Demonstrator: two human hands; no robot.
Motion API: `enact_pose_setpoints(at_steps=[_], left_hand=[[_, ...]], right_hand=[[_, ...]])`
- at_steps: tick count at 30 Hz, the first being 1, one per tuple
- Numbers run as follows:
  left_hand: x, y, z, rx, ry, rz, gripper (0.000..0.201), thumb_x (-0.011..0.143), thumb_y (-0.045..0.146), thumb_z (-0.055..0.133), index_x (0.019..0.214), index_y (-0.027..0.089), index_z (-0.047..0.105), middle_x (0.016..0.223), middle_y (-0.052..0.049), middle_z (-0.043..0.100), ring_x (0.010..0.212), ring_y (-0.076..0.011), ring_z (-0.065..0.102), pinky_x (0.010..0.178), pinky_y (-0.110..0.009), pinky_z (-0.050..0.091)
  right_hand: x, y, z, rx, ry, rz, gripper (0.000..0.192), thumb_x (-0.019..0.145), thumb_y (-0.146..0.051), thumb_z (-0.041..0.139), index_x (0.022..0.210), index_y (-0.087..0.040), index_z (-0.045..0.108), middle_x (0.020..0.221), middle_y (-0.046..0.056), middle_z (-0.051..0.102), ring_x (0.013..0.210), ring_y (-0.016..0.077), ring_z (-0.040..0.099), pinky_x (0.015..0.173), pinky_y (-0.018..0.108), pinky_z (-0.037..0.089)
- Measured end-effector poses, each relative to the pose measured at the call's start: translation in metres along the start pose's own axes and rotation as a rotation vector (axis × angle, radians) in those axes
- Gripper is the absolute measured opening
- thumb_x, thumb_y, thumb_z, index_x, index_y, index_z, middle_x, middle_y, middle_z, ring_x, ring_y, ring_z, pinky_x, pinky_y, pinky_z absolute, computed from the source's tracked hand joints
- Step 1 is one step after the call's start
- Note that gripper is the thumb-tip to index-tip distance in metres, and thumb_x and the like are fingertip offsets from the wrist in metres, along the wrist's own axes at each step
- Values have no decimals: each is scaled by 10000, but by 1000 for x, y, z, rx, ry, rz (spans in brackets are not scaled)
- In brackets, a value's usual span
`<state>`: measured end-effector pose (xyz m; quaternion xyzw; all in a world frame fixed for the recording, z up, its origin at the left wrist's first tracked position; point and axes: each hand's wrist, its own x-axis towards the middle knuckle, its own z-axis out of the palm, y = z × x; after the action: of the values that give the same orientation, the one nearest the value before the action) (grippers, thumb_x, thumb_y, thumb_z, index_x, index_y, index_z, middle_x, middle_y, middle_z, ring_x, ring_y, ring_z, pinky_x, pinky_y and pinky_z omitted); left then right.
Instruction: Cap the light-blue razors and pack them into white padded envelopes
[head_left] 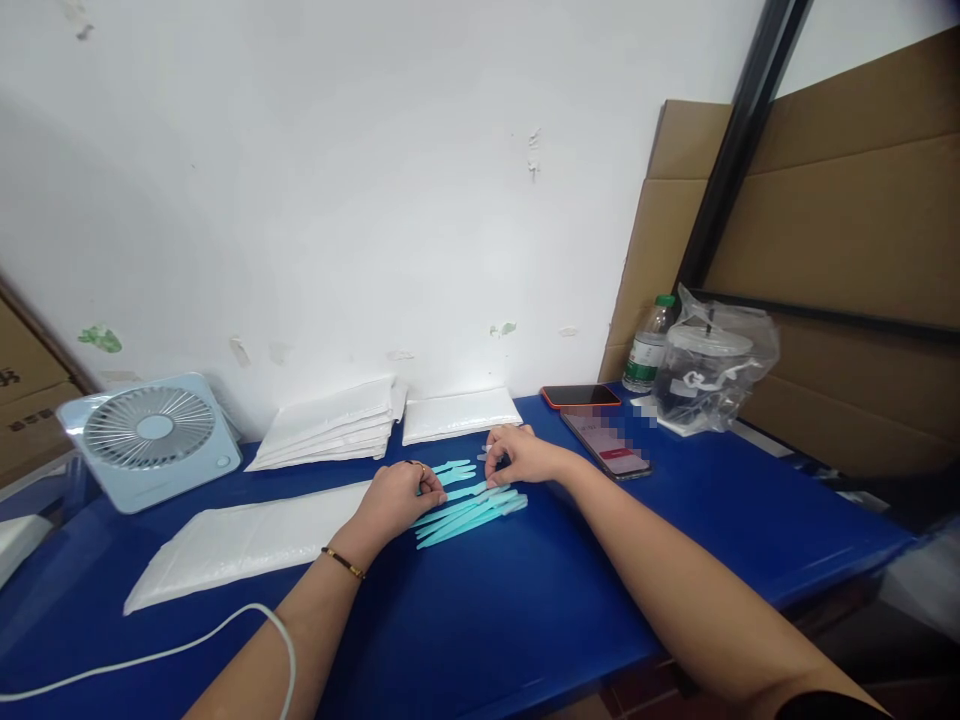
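Note:
Several teal eyebrow razors (465, 518), slim sticks with translucent covers at one end, lie fanned out on the blue table (570, 580). My left hand (396, 500) is closed in a pinch on the handle end of one razor (461, 492). At the other end of this same razor, my right hand (517, 456) has its thumb and fingers pinched together near the cover. A few more razors (456, 468) lie just behind it, partly hidden by my hands. Whether the right fingertips hold a separate cover is too small to tell.
A white padded envelope (255, 535) lies by my left arm. Behind are a stack of envelopes (330, 420) and another envelope (459, 415). Two phones (611, 445), a bottle (646, 350) and a bagged cup (705, 375) stand right. A fan (156, 435) and white cable (172, 655) are left.

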<state>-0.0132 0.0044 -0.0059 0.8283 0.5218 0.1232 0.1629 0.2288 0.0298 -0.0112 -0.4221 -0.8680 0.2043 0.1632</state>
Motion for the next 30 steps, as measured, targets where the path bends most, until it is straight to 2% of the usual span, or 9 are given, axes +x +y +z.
enact_pose_setpoints(at_steps=[3, 7, 12, 16, 20, 27, 30], left_hand=[[0, -1, 0, 19, 12, -23, 211, 700, 422, 564, 683, 234, 657, 701, 5, 661, 669, -166, 573, 590, -265, 324], [1, -6, -2, 61, 52, -84, 196, 700, 405, 567, 690, 226, 646, 719, -3, 670, 707, -176, 586, 607, -264, 334], [0, -9, -6, 77, 132, -74, 252, 707, 454, 563, 790, 235, 658, 816, -12, 672, 758, -186, 584, 628, -263, 345], [-3, -1, -4, -26, 34, 15, 348, 676, 548, 559, 782, 236, 670, 787, -8, 658, 694, -171, 563, 586, -254, 339], [-3, 1, 2, -81, -67, 29, 286, 665, 493, 576, 703, 226, 670, 692, 3, 642, 619, -151, 546, 544, -249, 328], [0, -3, 5, -80, -43, -3, 240, 704, 437, 554, 719, 216, 645, 681, 4, 641, 616, -148, 554, 538, -242, 334], [0, 0, 2, -20, -23, 13, 213, 721, 403, 540, 720, 217, 644, 720, -1, 650, 666, -154, 569, 561, -242, 342]], right_hand=[[0, 1, 0, 45, -6, 21, 156, 649, -408, 702, 703, -264, 723, 1000, 21, 548, 987, 238, 456, 868, 338, 251], [-2, 9, -6, 39, 59, 94, 155, 651, -395, 705, 687, -245, 719, 966, 25, 561, 955, 244, 471, 878, 366, 251], [-8, 8, -15, 14, 112, 112, 209, 685, -455, 672, 769, -269, 722, 925, 23, 561, 936, 241, 485, 866, 362, 262], [-7, -2, -10, 17, 48, 65, 225, 669, -484, 679, 751, -279, 722, 951, 9, 553, 924, 226, 492, 849, 342, 263], [-3, -4, -1, -10, 32, 16, 232, 644, -468, 707, 770, -273, 714, 945, 12, 552, 929, 219, 493, 838, 333, 259], [0, -3, 4, -21, 120, 4, 249, 657, -451, 710, 804, -251, 690, 861, 6, 555, 862, 184, 508, 813, 326, 258], [1, -4, 4, -12, 102, -12, 227, 671, -453, 700, 783, -255, 700, 868, 4, 565, 874, 184, 510, 817, 324, 257]])
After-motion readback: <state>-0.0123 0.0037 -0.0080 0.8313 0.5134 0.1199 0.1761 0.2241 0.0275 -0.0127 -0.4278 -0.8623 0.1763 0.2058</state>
